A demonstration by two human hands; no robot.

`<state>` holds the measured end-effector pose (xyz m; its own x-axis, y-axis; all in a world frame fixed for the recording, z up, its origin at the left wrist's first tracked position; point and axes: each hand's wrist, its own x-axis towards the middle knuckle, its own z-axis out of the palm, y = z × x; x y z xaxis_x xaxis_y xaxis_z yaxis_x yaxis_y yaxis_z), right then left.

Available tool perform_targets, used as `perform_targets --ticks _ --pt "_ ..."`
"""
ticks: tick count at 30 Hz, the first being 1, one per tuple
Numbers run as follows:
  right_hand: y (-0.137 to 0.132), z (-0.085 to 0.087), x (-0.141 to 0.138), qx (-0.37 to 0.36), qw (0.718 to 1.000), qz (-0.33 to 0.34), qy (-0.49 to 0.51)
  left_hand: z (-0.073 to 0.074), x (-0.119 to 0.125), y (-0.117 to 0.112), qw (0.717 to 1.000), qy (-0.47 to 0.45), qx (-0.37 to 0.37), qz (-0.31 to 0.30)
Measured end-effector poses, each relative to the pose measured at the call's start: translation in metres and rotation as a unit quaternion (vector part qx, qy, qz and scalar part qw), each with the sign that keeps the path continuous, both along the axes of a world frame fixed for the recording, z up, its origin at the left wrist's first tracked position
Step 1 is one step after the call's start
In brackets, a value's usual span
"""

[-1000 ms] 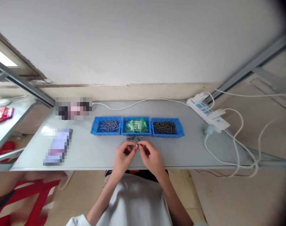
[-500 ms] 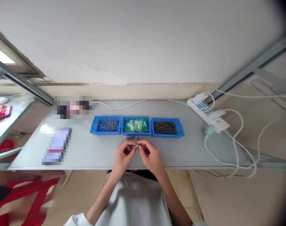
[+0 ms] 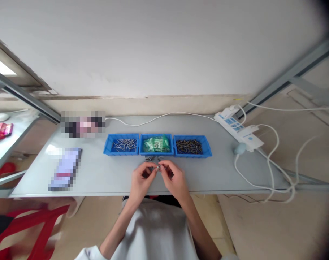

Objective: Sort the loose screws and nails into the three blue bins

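My left hand [image 3: 142,178] and my right hand [image 3: 174,179] meet fingertip to fingertip over the near part of the table, both closed in a pinch. A small white piece [image 3: 157,168] shows between their fingertips; its kind is too small to tell. Just beyond the fingers lie a few small metal screws [image 3: 150,158], partly hidden by my hands. Behind them three blue trays stand in a row. The left tray [image 3: 107,148] holds silvery screws [image 3: 125,145], the middle tray [image 3: 156,153] a green plastic bag [image 3: 156,143] with pale pieces, and the right tray [image 3: 207,147] darker screws [image 3: 188,147].
A white power strip [image 3: 238,129] with plugs and looping cables [image 3: 271,169] lies at the right of the grey table [image 3: 213,177]. At the left are a blurred phone-like slab [image 3: 65,169] and a blurred object [image 3: 84,124] near the wall. A red stool [image 3: 42,231] stands below left.
My right fingertips have shifted very slightly at the white piece. Otherwise both hands keep the same pinch, and the trays stay put.
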<state>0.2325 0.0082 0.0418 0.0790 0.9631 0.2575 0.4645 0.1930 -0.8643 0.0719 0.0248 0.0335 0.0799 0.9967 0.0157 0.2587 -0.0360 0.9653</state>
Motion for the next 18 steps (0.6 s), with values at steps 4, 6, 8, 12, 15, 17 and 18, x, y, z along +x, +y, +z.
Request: perform_targets --ticks 4,6,8,12,15,17,18 --pt "0.003 -0.011 -0.002 0.010 0.991 -0.108 -0.075 0.009 -0.002 -0.001 0.997 -0.026 0.023 0.076" --pt "0.005 -0.016 -0.003 -0.004 0.985 -0.133 -0.114 0.019 -0.007 0.005 0.990 -0.032 0.056 0.125" --pt "0.006 -0.020 -0.004 -0.018 0.980 -0.138 -0.145 0.032 -0.017 0.017 0.980 -0.015 0.105 0.170" --pt "0.007 -0.023 -0.004 -0.030 0.973 -0.135 -0.187 0.052 -0.040 0.046 0.967 0.046 0.150 0.202" --pt "0.008 -0.023 -0.004 -0.038 0.970 -0.132 -0.201 0.054 -0.049 0.053 0.953 0.136 0.162 0.218" --pt "0.008 -0.022 -0.005 -0.039 0.969 -0.133 -0.204 0.049 -0.047 0.047 0.948 0.167 0.171 0.211" --pt "0.008 -0.022 -0.005 -0.040 0.969 -0.135 -0.204 0.045 -0.044 0.041 0.950 0.171 0.172 0.197"
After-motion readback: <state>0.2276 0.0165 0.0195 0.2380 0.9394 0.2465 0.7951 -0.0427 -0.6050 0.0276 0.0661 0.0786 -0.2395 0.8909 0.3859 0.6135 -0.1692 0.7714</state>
